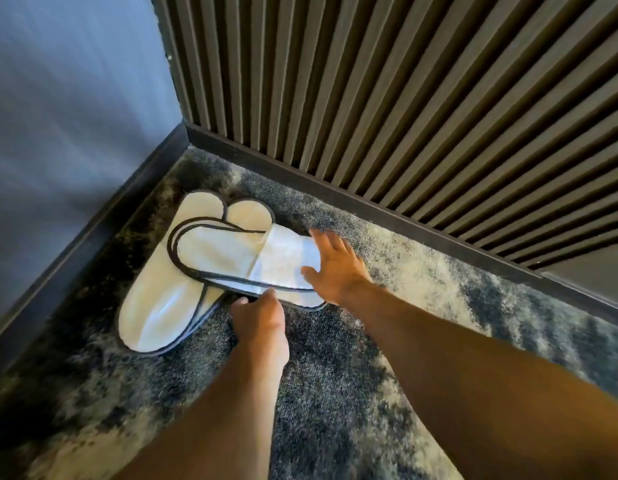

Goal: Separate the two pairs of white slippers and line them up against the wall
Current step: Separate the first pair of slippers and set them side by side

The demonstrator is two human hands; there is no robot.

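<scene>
White slippers with dark trim lie in a crossed pile on the carpet in the room's corner. The top pair [238, 258] lies crosswise, toes pointing right. A lower pair [158, 306] runs from the wall toward me, its heels [245, 214] showing behind the top pair. My left hand [259, 317] pinches the near edge of the top pair. My right hand [335, 268] rests spread over its toe end, fingers apart.
A dark slatted wall panel [404, 98] with a black baseboard [369, 206] runs along the back and right. A blue-grey wall [75, 116] with its baseboard closes the left side. Mottled grey carpet [335, 375] covers the floor.
</scene>
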